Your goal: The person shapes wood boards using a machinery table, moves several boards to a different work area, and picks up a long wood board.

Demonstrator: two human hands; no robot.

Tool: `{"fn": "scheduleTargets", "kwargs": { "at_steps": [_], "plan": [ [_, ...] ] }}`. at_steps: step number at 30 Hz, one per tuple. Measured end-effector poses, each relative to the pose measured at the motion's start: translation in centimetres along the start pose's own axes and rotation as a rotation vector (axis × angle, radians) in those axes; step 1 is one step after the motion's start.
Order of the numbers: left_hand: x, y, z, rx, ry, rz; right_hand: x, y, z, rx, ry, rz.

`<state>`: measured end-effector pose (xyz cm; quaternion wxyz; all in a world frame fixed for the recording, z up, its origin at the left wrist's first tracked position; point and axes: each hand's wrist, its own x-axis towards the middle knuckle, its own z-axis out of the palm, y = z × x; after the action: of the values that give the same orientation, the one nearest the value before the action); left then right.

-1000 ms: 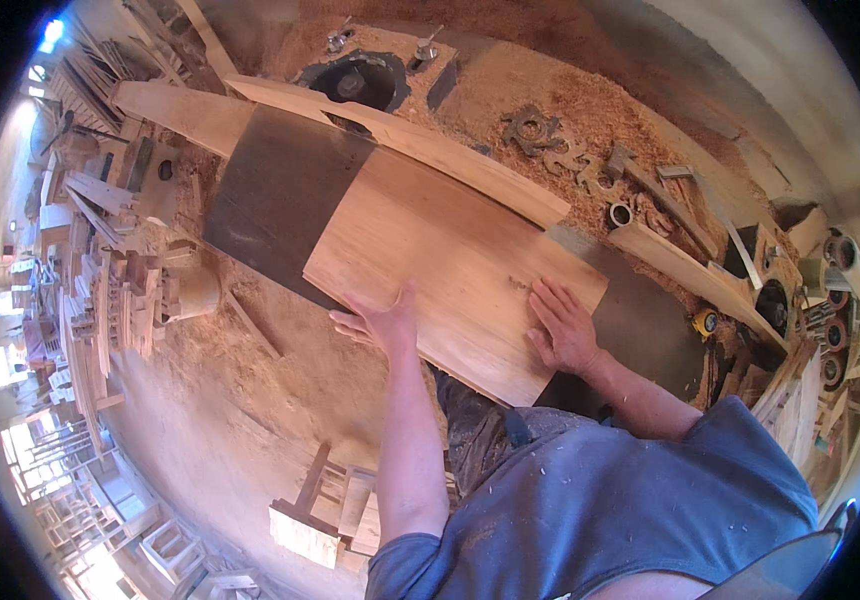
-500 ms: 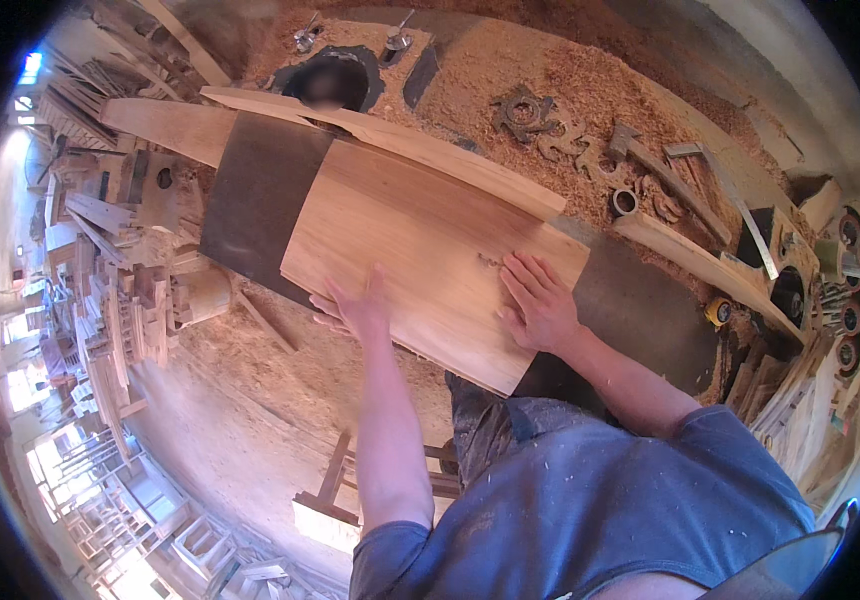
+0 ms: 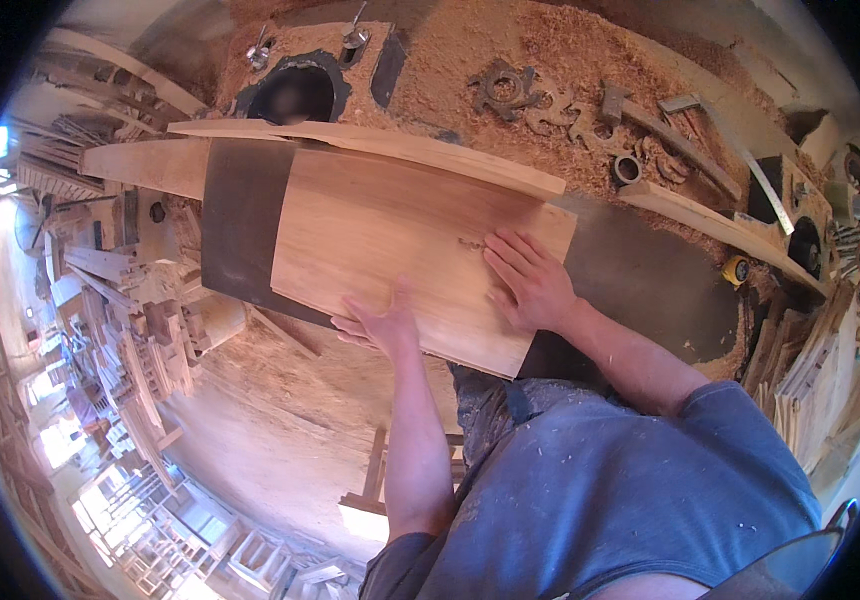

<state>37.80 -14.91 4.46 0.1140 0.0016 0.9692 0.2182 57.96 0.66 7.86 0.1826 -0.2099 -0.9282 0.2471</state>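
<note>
A broad, pale wooden panel (image 3: 370, 210) lies flat on a dark machine table (image 3: 240, 225), its far edge along an upright wooden fence (image 3: 430, 155). My right hand (image 3: 530, 280) rests flat on the panel near its right end, fingers stretched out and pointing away from me. At the panel's near edge is my left hand (image 3: 385, 325), its thumb over the top face and its fingers spread to the left along the edge. The undersides of the left fingers are hidden. A few small shavings (image 3: 470, 243) sit on the panel beside my right fingertips.
Behind the fence, sawdust covers a surface with toothed cutter heads (image 3: 503, 88), a hammer (image 3: 675, 140), a metal square (image 3: 740, 155) and a metal ring (image 3: 627, 169). A round dark opening (image 3: 295, 95) lies at the far left. Stacked timber (image 3: 135, 320) fills the left side.
The panel has slid slightly left along the fence, my right hand moving with it. My left hand now sits a little farther right along the near edge. The whole view has turned somewhat.
</note>
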Motion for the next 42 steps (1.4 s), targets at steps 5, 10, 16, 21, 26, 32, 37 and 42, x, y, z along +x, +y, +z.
{"fn": "scheduleTargets", "kwargs": {
  "at_steps": [5,10,16,21,26,32,37,42],
  "plan": [
    [3.5,1.1,-1.2,0.016,-0.023,-0.04,3.0,-0.8,1.7,0.032,0.02,0.016],
    [8.1,0.1,-1.0,0.083,0.007,-0.04,6.0,-1.7,3.8,0.037,0.013,0.02],
    [14.3,0.2,-2.0,0.107,0.032,-0.047,10.3,-2.9,7.5,0.036,0.032,0.033],
    [18.6,1.2,-3.7,0.051,0.019,-0.043,14.3,-3.9,9.8,-0.008,0.012,0.004],
    [22.4,1.4,-4.6,0.045,0.017,-0.03,17.6,-5.1,12.1,0.009,0.011,0.021],
    [24.8,3.1,-5.9,0.063,0.024,-0.04,20.4,-5.9,14.1,0.008,0.088,-0.003],
    [27.9,2.7,-6.4,0.019,0.035,-0.017,22.9,-6.8,15.5,0.022,0.125,-0.018],
    [31.1,1.5,-6.5,-0.035,0.029,0.001,24.8,-7.5,16.2,0.019,0.103,-0.017]
  ]
}}
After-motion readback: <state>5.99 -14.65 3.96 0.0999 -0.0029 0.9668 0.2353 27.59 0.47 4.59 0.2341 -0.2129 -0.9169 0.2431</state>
